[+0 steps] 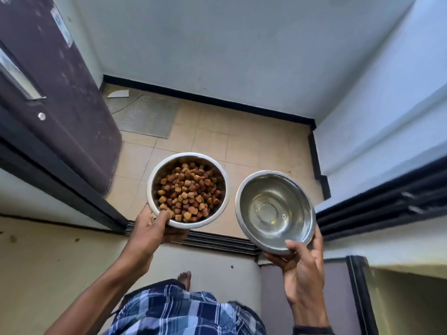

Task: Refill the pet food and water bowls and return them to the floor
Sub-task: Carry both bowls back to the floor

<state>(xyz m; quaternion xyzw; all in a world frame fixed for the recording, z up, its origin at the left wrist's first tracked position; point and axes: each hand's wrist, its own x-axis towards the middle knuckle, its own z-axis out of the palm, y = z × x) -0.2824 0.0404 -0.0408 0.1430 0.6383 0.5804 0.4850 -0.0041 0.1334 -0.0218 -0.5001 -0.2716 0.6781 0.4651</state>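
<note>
Both refills looked done and only the setting-down was left: the left hand [154,226] gripped the near rim of the food bowl [188,189], thumb over the lip, and the right hand [300,267] pinched the near rim of the water bowl [275,211], both held in the air above the tiled floor [212,139]. The bowls were round, shiny steel, one heaped with brown knobbly kibble [189,193], the other holding what seemed clear water. A ribbed grey mat [145,114] lay by the wall.
</note>
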